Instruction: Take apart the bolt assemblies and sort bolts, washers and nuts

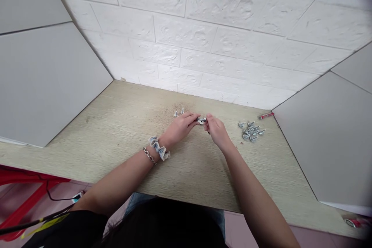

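Note:
Near the middle of the table, my left hand [180,126] and my right hand [216,128] meet at a small metal piece [201,121]. The fingers of my left hand pinch its left end, and those of my right hand close on its right end. It looks like a bolt with a metal fitting that has a round hole; its finer parts are too small to tell. Just behind my left hand, two small bolts [176,114] stand on the table. A pile of several silvery bolts [251,131] lies to the right of my right hand.
The wooden table [186,170] ends at a white brick-patterned wall [197,50]. Grey panels stand at left [55,81] and right [325,135]. A red tube-like object [266,116] lies by the right panel. Another red item [356,223] is at the lower right, a red stool [26,201] lower left.

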`<state>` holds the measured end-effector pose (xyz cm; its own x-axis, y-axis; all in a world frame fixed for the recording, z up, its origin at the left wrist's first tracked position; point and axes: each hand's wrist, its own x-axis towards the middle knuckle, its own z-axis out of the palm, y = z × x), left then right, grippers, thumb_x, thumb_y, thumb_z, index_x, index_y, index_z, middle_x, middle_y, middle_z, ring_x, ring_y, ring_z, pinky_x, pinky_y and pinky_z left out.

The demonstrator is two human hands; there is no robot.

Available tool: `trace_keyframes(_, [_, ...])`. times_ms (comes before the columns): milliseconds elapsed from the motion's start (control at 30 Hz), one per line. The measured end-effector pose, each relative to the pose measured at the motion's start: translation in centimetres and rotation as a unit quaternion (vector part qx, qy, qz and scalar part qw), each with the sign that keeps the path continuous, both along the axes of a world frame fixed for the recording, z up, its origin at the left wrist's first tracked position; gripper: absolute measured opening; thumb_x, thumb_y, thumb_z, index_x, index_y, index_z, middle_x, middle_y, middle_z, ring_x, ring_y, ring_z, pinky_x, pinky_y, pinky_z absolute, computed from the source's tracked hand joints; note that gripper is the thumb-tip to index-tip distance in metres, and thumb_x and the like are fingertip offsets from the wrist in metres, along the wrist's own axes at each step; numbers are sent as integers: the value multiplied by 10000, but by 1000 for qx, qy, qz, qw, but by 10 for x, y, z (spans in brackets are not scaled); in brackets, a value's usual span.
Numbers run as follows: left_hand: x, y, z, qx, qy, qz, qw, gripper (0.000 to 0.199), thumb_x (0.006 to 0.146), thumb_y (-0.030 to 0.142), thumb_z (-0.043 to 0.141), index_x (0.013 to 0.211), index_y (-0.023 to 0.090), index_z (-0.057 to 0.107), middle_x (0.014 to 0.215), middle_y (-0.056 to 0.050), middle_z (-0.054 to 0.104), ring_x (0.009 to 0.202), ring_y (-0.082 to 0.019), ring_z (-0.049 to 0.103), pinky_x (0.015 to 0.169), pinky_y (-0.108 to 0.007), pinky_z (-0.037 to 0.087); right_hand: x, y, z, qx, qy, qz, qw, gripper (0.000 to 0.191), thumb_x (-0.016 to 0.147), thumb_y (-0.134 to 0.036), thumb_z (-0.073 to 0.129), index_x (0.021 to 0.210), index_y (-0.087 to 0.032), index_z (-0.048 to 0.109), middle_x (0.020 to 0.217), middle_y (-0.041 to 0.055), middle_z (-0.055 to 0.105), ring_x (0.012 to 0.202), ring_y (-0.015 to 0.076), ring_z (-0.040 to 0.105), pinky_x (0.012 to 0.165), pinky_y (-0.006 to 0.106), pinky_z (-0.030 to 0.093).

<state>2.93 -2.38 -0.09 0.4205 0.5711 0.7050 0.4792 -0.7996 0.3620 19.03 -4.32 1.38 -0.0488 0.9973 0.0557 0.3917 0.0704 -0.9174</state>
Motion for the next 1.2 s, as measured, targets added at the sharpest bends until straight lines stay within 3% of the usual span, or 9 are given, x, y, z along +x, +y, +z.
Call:
trace_keyframes(67, [0,-1,1,6,7,-8,1000,235,867,218,478,1058,103,554,935,-83,621,847,-139,591,762,-254,496,-1,0,1,-36,-8,4,999,519,840,-574,263,517,-183,374,479,-5,385,481,105,367,500,250,288])
trace_keyframes(167, [0,-1,2,-2,17,-5,1000,234,871,217,468,1064,113,549,941,-81,619,850,-143,591,763,-264,499,-2,1,3,-64,25,25,997,512,810,-618,311,541,-187,379,463,-21,346,449,97,327,460,246,259])
trace_keyframes(500, [-1,-1,1,-14,33,23,999,245,888,245,438,1089,141,534,928,-70,601,837,-144,590,747,-267,494,5,-3,12,-37,4,82,996,262,824,-450,406,816,-192,446,708,-14,478,564,91,396,538,228,343])
trace_keyframes(800, [-1,0,2,-11,21,20,1000,250,891,254,429,1080,130,535,919,-76,604,827,-146,587,742,-266,491,7,1,5,41,-65,80,994,139,823,-284,386,931,-201,419,764,-5,493,629,108,432,610,260,354])
trace_keyframes(933, [-1,0,1,-15,18,27,999,255,887,264,441,1093,143,531,907,-65,601,816,-139,587,741,-261,488,5,1,2,35,11,97,995,203,800,-269,402,996,-217,377,851,8,516,627,99,446,593,250,371])
trace_keyframes(1067, [-2,1,0,-19,17,30,999,257,892,275,432,1098,157,530,929,-64,603,821,-137,592,750,-269,491,2,-2,5,-10,93,86,992,392,736,-259,488,1084,-256,307,909,-4,503,556,69,436,526,222,367])
trace_keyframes(1200, [-1,-1,1,-5,12,16,1000,251,889,256,439,1097,145,528,969,-76,606,874,-143,593,782,-273,493,-2,-3,7,-44,120,37,991,295,800,-487,418,868,-200,421,696,-19,516,458,64,395,449,211,317])
